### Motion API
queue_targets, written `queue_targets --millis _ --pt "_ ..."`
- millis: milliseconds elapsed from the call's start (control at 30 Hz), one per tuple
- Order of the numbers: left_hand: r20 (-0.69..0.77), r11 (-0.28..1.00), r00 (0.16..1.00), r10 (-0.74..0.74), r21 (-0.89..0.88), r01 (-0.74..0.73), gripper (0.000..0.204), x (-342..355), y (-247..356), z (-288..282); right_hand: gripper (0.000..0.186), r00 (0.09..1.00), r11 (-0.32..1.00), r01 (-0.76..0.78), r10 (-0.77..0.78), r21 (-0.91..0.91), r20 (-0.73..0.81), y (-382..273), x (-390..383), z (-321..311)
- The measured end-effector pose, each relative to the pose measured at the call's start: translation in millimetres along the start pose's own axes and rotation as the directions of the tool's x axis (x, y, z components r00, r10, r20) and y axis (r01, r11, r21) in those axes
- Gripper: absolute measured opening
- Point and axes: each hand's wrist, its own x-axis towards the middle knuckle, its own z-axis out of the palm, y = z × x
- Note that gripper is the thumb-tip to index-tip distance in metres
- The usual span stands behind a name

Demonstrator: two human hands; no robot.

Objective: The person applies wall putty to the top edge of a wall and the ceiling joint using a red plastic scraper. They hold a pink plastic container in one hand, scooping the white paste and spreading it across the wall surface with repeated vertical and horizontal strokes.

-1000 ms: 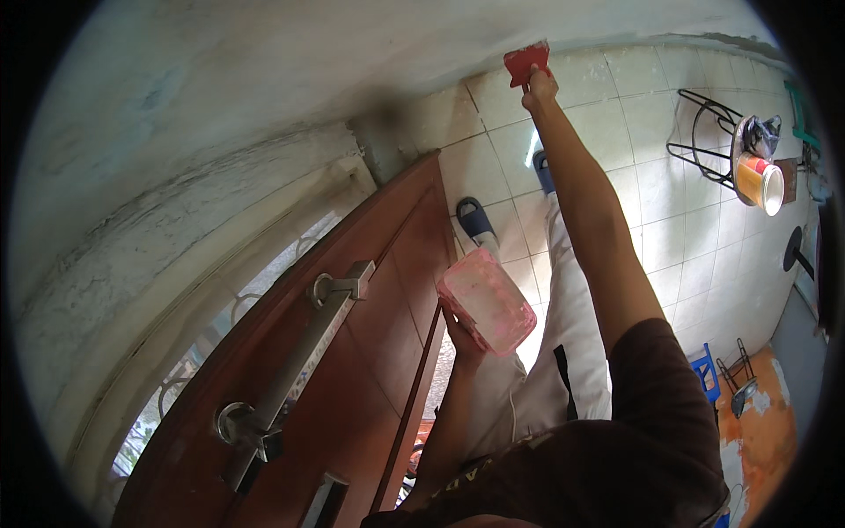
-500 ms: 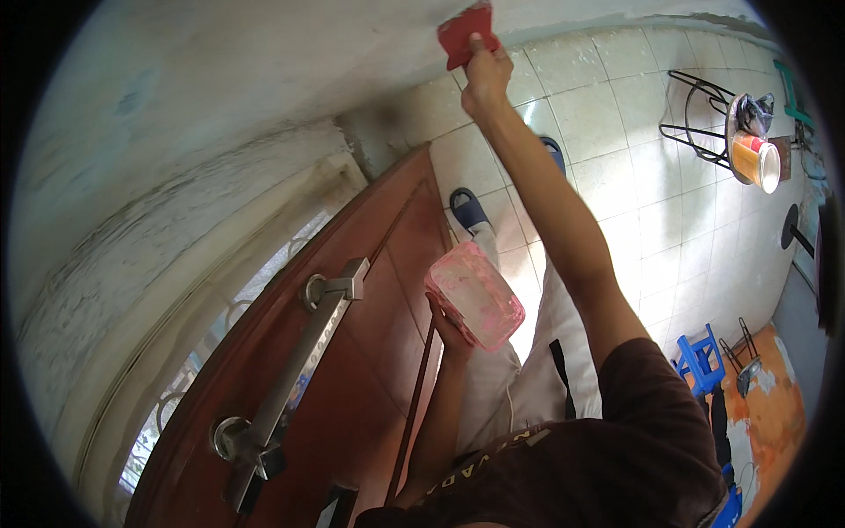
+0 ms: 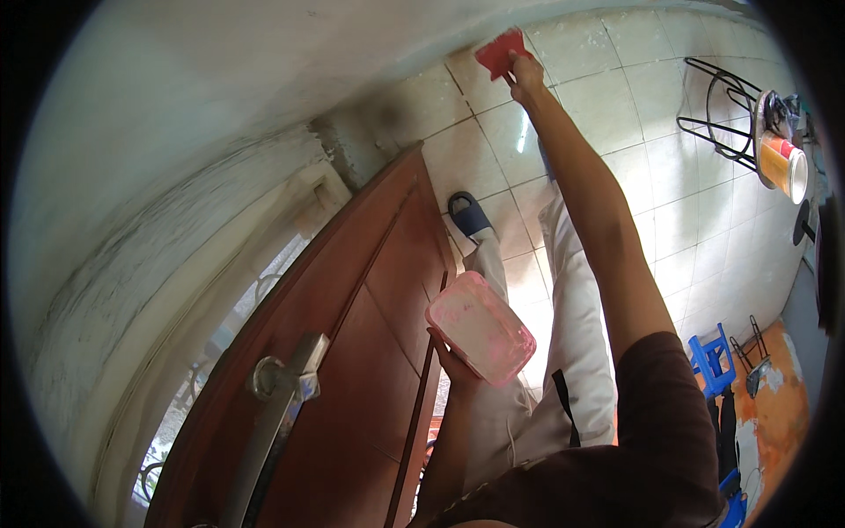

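My right hand (image 3: 528,77) is at the end of my stretched arm, fingers closed on a red putty scraper (image 3: 501,55) with pale smears along its edge. The scraper appears close to the pale wall (image 3: 264,62); whether it touches I cannot tell. Lower down, my left hand (image 3: 456,359) grips a pink plastic tub (image 3: 482,330) from its left side and below. Whitish filler coats the tub's inside and rim. Part of the left hand is hidden under the tub.
A brown wooden door (image 3: 352,326) with a long metal handle (image 3: 273,431) stands close at my left. At the right, a black-legged stool (image 3: 717,132) bears an orange bucket (image 3: 782,165). A blue plastic stool (image 3: 712,359) is farther back. Pale tiles (image 3: 598,123) cover the floor.
My right hand and the scraper have moved right and slightly down in view, away from the wall's face. The tub sits slightly lower. The whole view has shifted too.
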Motion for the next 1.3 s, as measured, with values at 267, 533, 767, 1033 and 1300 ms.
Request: queue_targets --millis 267,533,767,1033,1300 --pt "-0.043 0.997 0.999 0.003 0.08 0.0 0.079 2 0 10 0.004 0.997 0.985 -0.037 0.026 0.167 0.068 -14 -20 56" --pt "0.006 0.994 1.0 -0.016 0.112 0.016 0.078 -5 -5 27 0.006 0.995 0.971 -0.057 0.036 0.233 0.091 -49 -96 84" --pt "0.106 0.999 0.994 -0.02 -0.023 0.023 0.079 -3 -4 12 0.019 0.924 0.975 -0.07 -0.016 0.209 0.383 -59 -191 103" --pt "0.18 0.995 0.982 0.05 0.079 -0.065 0.073 -21 12 57 0.025 0.962 0.976 -0.186 0.158 0.11 0.223 -95 -334 -13" --pt "0.501 0.961 0.854 0.137 0.141 -0.237 0.071 -70 71 166 0.03 0.921 0.931 0.264 -0.166 -0.252 0.352 -261 -495 -37"
